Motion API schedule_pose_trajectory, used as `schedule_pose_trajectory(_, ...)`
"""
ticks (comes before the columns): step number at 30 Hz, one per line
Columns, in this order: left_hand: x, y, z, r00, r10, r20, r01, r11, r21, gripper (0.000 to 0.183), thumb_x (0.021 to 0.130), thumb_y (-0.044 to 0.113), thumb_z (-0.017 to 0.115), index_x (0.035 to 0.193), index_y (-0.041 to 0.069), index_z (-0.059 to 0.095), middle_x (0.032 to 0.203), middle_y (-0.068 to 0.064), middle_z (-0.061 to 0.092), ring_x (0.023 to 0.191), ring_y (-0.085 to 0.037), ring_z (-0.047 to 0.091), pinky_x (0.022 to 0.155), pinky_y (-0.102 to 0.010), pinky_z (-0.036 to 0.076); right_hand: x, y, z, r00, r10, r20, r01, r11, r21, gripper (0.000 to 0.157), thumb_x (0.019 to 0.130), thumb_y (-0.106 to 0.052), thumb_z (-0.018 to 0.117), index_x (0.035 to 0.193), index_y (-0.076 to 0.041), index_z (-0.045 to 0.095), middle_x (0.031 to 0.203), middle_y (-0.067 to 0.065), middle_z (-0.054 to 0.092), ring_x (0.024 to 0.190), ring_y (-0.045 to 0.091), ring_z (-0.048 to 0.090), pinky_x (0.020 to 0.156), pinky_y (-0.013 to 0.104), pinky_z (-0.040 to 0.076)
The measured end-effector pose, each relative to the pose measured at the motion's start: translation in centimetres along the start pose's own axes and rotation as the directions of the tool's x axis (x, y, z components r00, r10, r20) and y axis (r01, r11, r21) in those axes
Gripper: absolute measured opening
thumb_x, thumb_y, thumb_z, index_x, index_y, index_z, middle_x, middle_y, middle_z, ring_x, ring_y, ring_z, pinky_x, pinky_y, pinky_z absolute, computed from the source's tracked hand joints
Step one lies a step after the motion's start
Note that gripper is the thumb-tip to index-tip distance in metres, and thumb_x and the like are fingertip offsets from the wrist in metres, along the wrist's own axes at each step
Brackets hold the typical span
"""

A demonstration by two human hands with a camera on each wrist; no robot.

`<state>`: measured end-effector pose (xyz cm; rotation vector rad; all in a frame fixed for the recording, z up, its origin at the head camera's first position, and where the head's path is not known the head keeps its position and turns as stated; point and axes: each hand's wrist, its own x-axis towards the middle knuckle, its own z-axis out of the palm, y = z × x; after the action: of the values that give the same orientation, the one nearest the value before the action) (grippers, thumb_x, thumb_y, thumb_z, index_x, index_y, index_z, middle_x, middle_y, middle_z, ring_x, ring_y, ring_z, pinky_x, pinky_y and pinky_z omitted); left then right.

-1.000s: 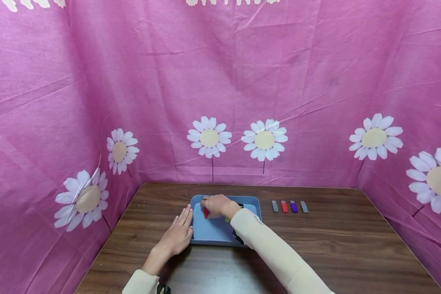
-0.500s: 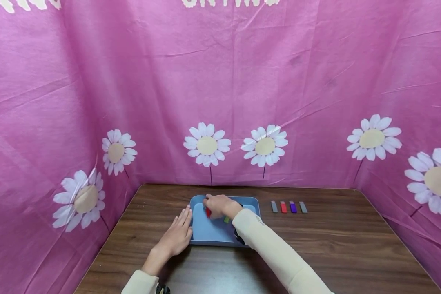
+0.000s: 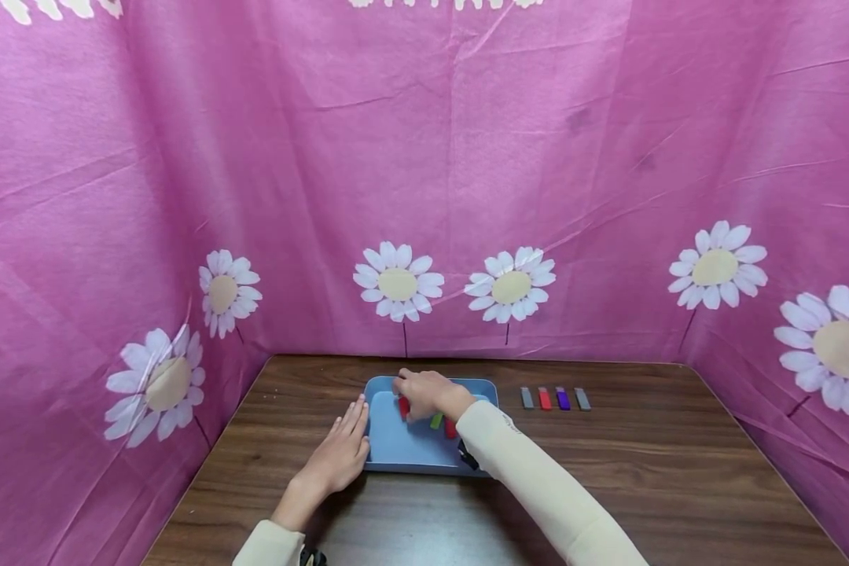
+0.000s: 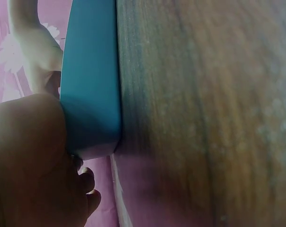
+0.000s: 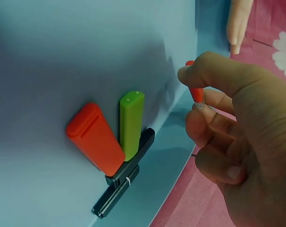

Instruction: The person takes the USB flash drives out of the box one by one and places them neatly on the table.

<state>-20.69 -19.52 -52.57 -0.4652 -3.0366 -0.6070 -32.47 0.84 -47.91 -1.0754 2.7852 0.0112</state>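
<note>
R hand (image 3: 430,395), part-closed, pinches red piece (image 5: 196,94) over far-L part of tray (image 3: 403,450); L hand (image 3: 337,454), extended, rests agst tray's L side; est. risk: slip & drop into tray, cause slim grip area.

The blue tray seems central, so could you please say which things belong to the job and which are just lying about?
Likely the job's:
blue tray, touched by the left hand
red stick, held by the right hand
red block, green block and black pieces in the tray
probably the row of four sticks

Apparently just surroundings:
pink daisy-print cloth
wooden table
</note>
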Motion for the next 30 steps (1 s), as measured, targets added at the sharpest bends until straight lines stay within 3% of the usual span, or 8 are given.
schedule_pose_trajectory(5,-0.3,-0.1,0.6,1.0,0.006,-0.023,-0.006,1.0,0.0,0.059,0.112,0.016,0.044,0.163,-0.009,0.031,0.176,-0.023,0.022,0.163,-0.042,0.024,0.131,-0.061,0.027,-0.7,0.2,-0.2,1.0,-0.008,-0.016,0.008,1.0,0.0,0.058,0.09,-0.037,0.086,0.14,-0.02,0.064,0.128,-0.002,0.061,0.087,0.012,0.059,0.097,0.032,0.06)
schedule_pose_trajectory(13,-1.1,0.6,0.4,1.0,-0.002,-0.03,0.002,1.0,-0.01,0.059,0.111,0.015,0.044,0.163,-0.009,0.031,0.176,-0.023,0.021,0.163,-0.043,0.024,0.131,-0.062,0.026,-2.7,0.6,-0.7,0.999,-0.028,-0.032,0.029,0.999,0.031,0.059,0.089,-0.034,0.087,0.141,-0.018,0.063,0.127,-0.002,0.062,0.088,0.01,0.061,0.095,0.032,0.06)
schedule_pose_trajectory(19,-1.6,1.1,0.5,0.999,-0.006,-0.035,0.006,1.0,-0.011,0.058,0.111,0.015,0.044,0.163,-0.01,0.031,0.176,-0.023,0.021,0.163,-0.044,0.023,0.131,-0.062,0.026,-4.2,1.6,-1.1,0.997,-0.045,-0.059,0.047,0.998,0.033,0.055,0.087,-0.031,0.088,0.135,-0.018,0.066,0.124,-0.002,0.061,0.085,0.012,0.061,0.089,0.033,0.059)
schedule_pose_trajectory(30,-2.5,2.1,0.7,0.999,-0.018,-0.041,0.017,1.0,-0.006,0.058,0.111,0.015,0.044,0.162,-0.01,0.032,0.176,-0.024,0.022,0.163,-0.044,0.024,0.131,-0.061,0.026,-7.2,3.5,-1.1,0.992,-0.061,-0.107,0.071,0.994,0.088,0.056,0.085,-0.033,0.091,0.132,-0.013,0.068,0.117,-0.001,0.061,0.088,0.013,0.059,0.091,0.038,0.059)
